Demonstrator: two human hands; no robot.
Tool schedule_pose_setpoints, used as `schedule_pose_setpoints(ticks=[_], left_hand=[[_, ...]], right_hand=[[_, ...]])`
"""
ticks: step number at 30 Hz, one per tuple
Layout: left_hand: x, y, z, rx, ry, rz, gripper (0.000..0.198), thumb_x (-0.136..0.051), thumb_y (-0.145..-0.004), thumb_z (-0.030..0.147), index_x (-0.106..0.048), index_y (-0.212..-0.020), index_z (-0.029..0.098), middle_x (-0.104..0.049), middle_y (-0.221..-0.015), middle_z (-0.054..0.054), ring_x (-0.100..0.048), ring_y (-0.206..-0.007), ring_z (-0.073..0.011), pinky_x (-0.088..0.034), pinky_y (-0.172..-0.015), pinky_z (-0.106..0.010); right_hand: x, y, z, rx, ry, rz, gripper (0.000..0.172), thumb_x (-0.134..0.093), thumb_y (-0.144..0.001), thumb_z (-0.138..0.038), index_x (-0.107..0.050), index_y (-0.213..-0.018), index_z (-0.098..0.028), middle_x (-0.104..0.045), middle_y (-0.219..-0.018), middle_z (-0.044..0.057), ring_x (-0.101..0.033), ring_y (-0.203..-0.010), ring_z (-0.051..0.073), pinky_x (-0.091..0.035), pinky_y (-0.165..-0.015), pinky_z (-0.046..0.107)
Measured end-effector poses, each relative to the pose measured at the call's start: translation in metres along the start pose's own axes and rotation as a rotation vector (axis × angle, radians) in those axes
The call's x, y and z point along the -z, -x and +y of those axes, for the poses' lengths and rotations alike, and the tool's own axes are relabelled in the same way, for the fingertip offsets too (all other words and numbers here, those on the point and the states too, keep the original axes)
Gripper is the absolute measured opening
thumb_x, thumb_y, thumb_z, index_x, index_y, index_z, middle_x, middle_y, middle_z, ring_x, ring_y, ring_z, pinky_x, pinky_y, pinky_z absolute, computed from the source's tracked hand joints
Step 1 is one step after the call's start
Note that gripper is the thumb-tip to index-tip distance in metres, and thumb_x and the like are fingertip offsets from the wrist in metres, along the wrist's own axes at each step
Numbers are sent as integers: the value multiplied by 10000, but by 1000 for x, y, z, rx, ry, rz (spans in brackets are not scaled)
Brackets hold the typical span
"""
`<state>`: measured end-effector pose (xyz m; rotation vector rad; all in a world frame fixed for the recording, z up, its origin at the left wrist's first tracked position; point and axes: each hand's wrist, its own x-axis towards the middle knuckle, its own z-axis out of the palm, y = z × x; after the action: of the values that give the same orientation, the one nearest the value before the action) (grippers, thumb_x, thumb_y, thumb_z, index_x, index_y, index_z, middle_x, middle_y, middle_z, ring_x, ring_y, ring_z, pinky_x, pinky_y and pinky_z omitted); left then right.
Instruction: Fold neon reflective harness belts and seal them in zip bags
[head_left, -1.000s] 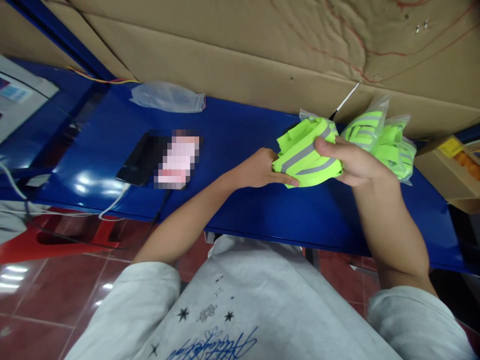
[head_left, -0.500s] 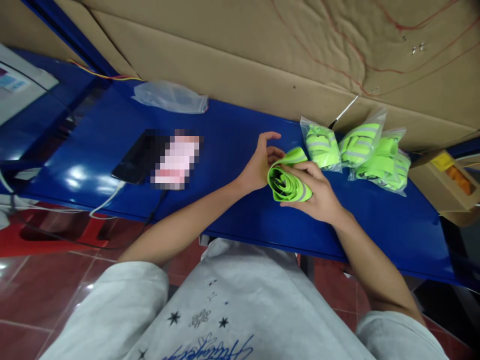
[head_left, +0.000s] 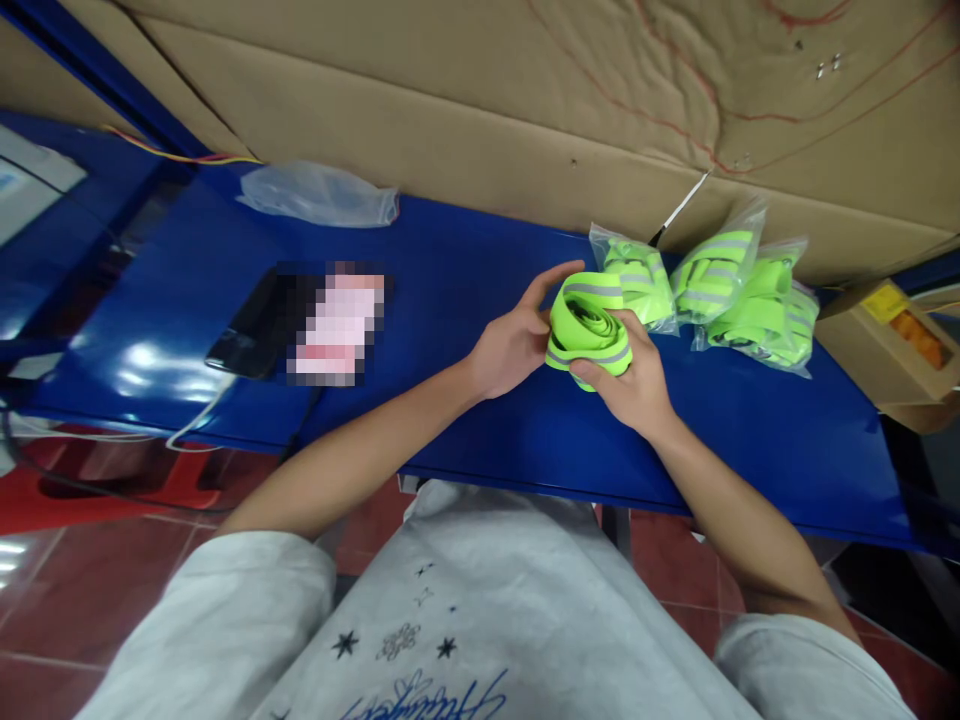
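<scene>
A rolled neon-green reflective strap [head_left: 589, 325] with grey stripes is held over the blue table, its coiled layers facing up. My right hand [head_left: 637, 385] is closed on its right side, with the thumb across the near face. Cupped against the roll's left side is my left hand [head_left: 514, 345]; its index finger stretches out behind the strap, and the other fingers are partly hidden. Just beyond my right hand lie clear bags of similar green straps, among them a left bag [head_left: 641, 280], a middle bag [head_left: 716, 270] and a right bag [head_left: 772, 310].
On the blue table [head_left: 450, 260] an empty-looking plastic bag [head_left: 319, 193] lies at the back left. A black phone [head_left: 244, 325] with a cable lies nearer, beside a pixelated pink item [head_left: 337, 325]. A cardboard box [head_left: 892, 340] stands at the right. Cardboard [head_left: 420, 100] lines the back.
The strap roll has been tipped so that its coiled end faces upward. My left hand has come in against its left side, and my right thumb has moved onto its near face.
</scene>
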<state>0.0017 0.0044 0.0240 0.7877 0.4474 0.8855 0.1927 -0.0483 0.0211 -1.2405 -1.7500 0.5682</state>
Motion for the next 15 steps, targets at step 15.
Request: schedule_pose_setpoints(ticks=[15], left_hand=[[-12, -5, -26, -75, 119, 442, 193, -532, -1062, 322, -653, -1197, 257, -726, -1156, -13, -709, -1038, -147, -552, -900, -246]], right_hand=[[-33, 13, 3, -19, 200, 43, 688, -696, -952, -719, -680, -1463, -259, -644, -1304, 134, -664, -1267, 328, -575, -1146, 538]])
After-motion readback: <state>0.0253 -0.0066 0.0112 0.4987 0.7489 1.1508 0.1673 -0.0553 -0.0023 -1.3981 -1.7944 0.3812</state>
